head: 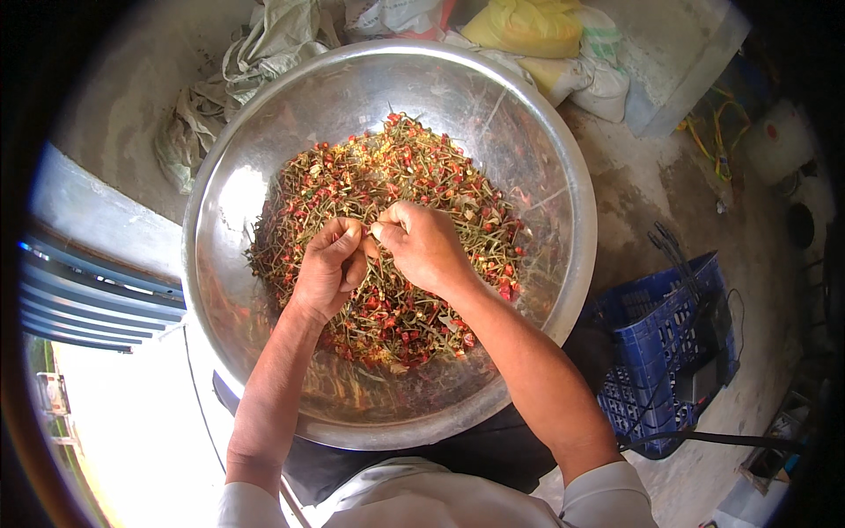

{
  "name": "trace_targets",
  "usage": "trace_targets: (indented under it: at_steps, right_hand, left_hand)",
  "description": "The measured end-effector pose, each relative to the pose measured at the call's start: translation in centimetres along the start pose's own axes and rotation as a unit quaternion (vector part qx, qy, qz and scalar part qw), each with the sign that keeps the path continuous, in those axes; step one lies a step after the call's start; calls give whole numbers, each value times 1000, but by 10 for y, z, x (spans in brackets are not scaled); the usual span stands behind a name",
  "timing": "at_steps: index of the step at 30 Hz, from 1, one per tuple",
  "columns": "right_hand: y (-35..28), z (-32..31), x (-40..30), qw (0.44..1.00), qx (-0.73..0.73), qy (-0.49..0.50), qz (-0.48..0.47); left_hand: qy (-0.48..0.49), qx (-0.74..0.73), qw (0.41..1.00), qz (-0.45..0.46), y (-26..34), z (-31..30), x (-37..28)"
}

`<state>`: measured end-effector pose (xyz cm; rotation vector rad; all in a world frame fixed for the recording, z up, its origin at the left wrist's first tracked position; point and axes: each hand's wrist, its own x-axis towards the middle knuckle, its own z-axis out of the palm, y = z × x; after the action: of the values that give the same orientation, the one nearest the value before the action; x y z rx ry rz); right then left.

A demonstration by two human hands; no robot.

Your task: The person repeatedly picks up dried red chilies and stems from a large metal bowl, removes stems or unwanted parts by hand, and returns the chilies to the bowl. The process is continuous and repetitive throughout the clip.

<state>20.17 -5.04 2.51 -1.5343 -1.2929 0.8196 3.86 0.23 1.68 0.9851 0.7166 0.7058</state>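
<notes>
A wide stainless steel basin [264, 389] sits before me, over my lap. Inside lies a heap of chopped dried red chili pieces, green-brown stems and yellow seeds [409, 171]. Above its middle, my left hand [332, 267] pinches a small red chili piece [365, 231] between thumb and curled fingers. My right hand [422, 244] meets it from the right, thumb and forefinger pinched at the same piece. Fingertips hide most of what they hold, so its full shape cannot be told.
A blue plastic crate [637, 356] with black cables and a dark device stands at right. Beyond the basin lie crumpled woven sacks [270, 49] and a filled yellow sack [525, 26]. Blue metal slats [99, 290] flank the bright opening at left. A concrete block [683, 66] sits upper right.
</notes>
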Motion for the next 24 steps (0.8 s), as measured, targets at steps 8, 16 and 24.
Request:
trace_targets:
  at_steps: [8, 16, 24]
  right_hand:
    - [-4, 1, -5, 971, -215, -4, -102]
    - [0, 4, -4, 979, -188, 15, -78]
    - [2, 5, -2, 997, -59, 17, -41]
  left_hand:
    - [-7, 12, 998, -56, -5, -10, 4]
    - [39, 149, 988, 3, -6, 6, -1]
    - [42, 35, 998, -12, -2, 6, 0]
